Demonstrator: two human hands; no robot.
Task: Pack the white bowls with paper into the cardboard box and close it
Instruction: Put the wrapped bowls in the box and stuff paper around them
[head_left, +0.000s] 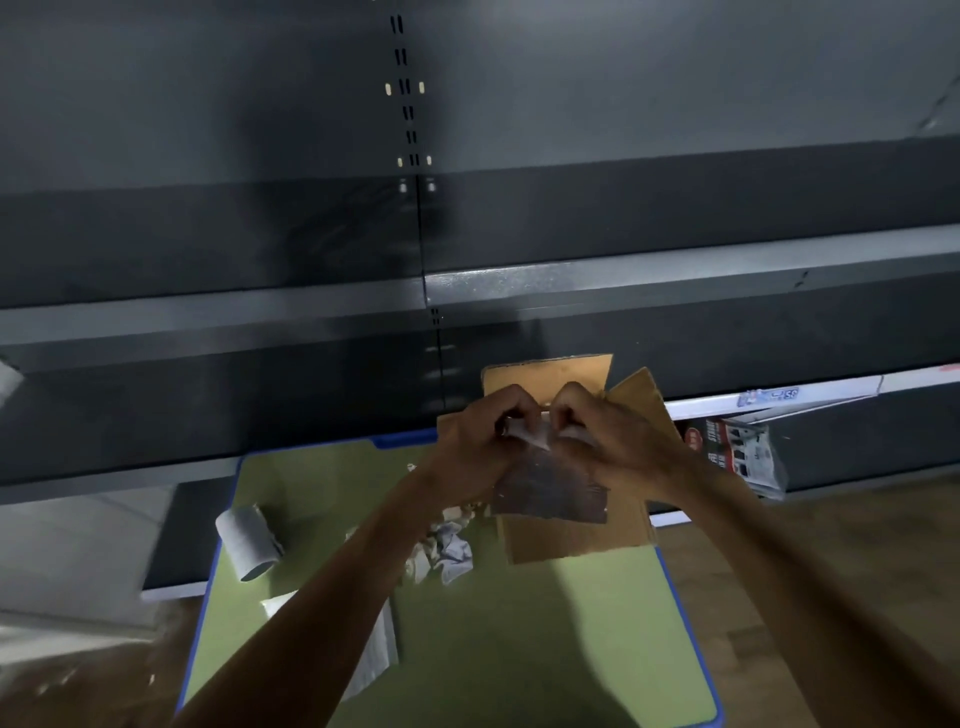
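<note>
Paper, a dark printed sheet (550, 491), hung pinched at its top edge by the curled left hand (480, 434) and right hand (602, 434), above the open brown cardboard box (571, 540) beneath them. No white bowls showed. Uneven pulling could tear it.

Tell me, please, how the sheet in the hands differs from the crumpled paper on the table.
The held sheet hangs flat; the crumpled paper is balled up. The sheet looks dark, the crumpled paper pale. The left hand and right hand pinch the sheet over the cardboard box; the crumpled paper lies untouched on the table. Both are paper.
</note>
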